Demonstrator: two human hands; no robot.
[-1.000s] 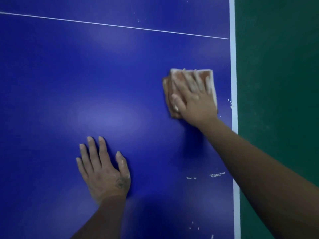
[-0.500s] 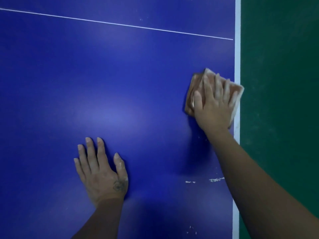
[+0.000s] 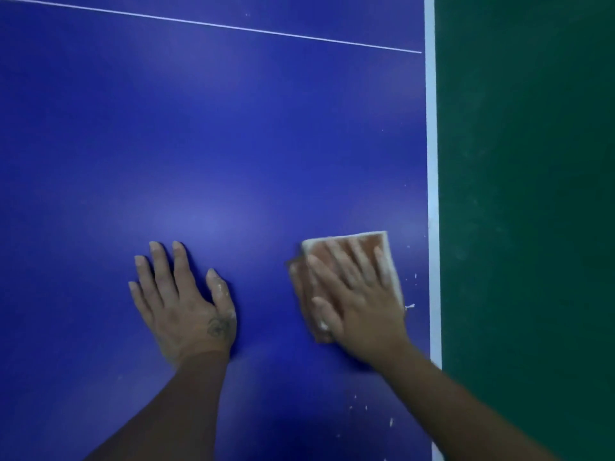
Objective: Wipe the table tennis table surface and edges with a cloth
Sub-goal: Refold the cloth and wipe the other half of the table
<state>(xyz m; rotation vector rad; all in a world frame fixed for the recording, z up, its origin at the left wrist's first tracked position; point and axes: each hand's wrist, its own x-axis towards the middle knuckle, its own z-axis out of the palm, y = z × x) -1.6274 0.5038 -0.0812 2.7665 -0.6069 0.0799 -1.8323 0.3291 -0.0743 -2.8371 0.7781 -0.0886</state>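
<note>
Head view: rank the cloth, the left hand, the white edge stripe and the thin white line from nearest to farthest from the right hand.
1. cloth: directly under the right hand, pressed by its fingers.
2. white edge stripe: just to the right.
3. left hand: to the left, flat on the blue table.
4. thin white line: far ahead, at the top.
</note>
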